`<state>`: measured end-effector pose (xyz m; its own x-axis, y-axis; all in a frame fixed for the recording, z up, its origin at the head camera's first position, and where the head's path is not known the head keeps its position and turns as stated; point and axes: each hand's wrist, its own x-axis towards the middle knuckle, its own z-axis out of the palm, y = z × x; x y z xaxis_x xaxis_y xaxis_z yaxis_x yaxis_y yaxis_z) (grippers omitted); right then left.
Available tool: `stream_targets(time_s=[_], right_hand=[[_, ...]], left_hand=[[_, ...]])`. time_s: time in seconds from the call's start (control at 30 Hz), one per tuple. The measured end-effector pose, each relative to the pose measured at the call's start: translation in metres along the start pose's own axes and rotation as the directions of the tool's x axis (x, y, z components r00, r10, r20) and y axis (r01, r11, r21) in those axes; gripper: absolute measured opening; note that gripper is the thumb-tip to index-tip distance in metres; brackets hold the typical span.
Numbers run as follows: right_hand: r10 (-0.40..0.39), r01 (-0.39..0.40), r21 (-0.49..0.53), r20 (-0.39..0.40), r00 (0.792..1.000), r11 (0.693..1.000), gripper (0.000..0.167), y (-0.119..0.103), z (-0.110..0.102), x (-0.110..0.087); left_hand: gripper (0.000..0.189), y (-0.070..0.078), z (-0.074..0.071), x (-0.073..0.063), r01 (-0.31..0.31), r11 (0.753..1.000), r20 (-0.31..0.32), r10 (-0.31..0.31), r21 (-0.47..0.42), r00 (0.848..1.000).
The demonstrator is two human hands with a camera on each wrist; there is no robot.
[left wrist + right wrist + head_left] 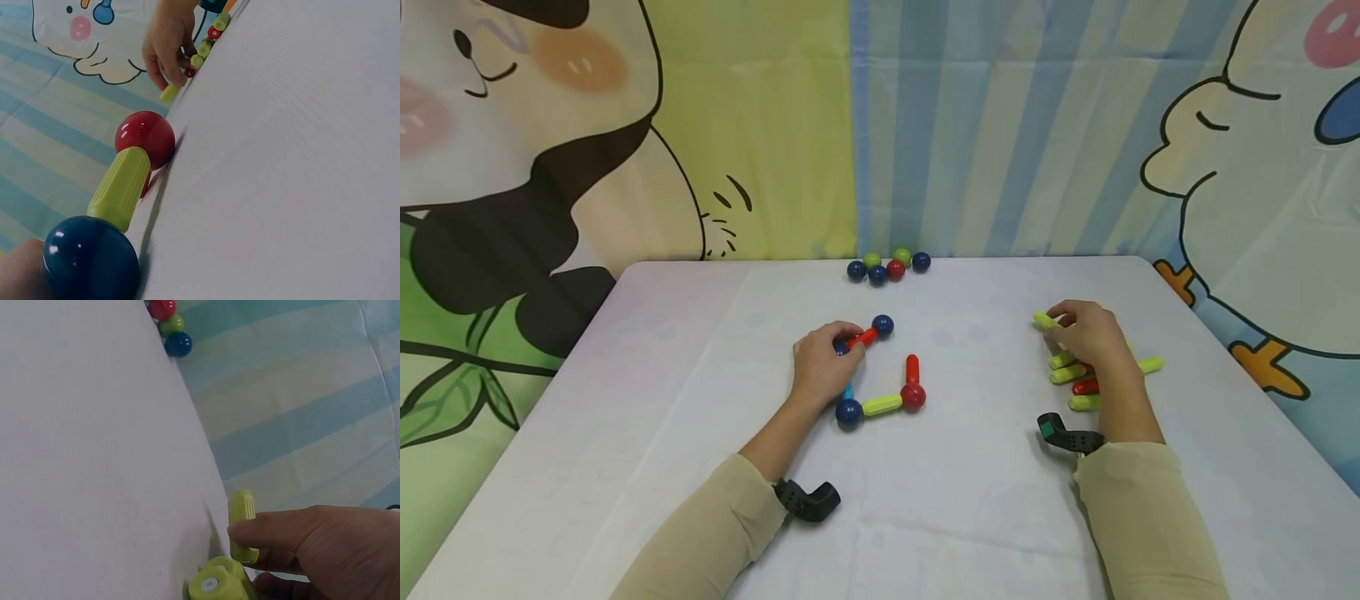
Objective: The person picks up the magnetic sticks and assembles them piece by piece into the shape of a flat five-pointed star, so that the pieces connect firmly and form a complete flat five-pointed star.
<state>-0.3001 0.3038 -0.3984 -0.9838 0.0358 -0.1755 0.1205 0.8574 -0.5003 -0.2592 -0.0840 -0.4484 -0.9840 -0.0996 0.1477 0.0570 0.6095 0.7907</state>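
Observation:
My left hand (pixel 823 362) grips the left corner of a magnetic ball-and-rod frame, its fingers around a dark blue ball (pixel 841 347) that they partly hide. From there a red rod (pixel 863 337) runs to another blue ball (pixel 883 326), and a light blue rod (pixel 848 391) runs down to a near blue ball (pixel 849 414). A yellow-green rod (pixel 120 187) links that one to a red ball (pixel 147 139), from which a second red rod (pixel 912 368) points away. At the right, my right hand (pixel 337 547) pinches a loose yellow-green rod (pixel 241 506) between thumb and fingers.
Beneath and beside the right hand lie several yellow-green rods (pixel 1067 374) and a red rod (pixel 1086 387). Several blue, green and red balls (pixel 896 270) sit at the white table's (pixel 715 350) far edge, before a printed curtain (pixel 1000 125).

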Motion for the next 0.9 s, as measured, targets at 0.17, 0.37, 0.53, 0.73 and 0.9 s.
stream_targets(time_s=[0.17,0.37,0.53,0.73,0.9], right_hand=[[-0.087,0.087,0.017,-0.015,0.996,0.996,0.044,-0.017,0.004,0.000],[-0.188,0.188,0.043,-0.007,0.982,0.981,0.040,-0.046,0.022,0.003],[-0.208,0.204,0.072,0.058,0.976,0.976,0.037,-0.071,0.040,0.003],[-0.245,0.233,0.098,0.129,0.961,0.967,0.035,-0.096,0.059,0.006],[-0.297,0.285,0.100,0.143,0.944,0.953,0.033,-0.110,0.069,0.009]], left_hand=[[0.026,0.002,0.000,-0.002,-0.013,1.000,-0.002,0.013,0.000,1.000],[0.024,0.001,0.000,-0.001,-0.025,1.000,-0.004,0.025,-0.002,1.000],[0.024,0.001,0.000,-0.002,-0.026,1.000,-0.001,0.026,-0.002,1.000],[0.026,0.001,-0.003,-0.001,-0.013,1.000,-0.010,0.013,0.016,1.000],[0.027,0.001,0.000,0.000,-0.016,1.000,-0.002,0.016,0.011,1.000]])
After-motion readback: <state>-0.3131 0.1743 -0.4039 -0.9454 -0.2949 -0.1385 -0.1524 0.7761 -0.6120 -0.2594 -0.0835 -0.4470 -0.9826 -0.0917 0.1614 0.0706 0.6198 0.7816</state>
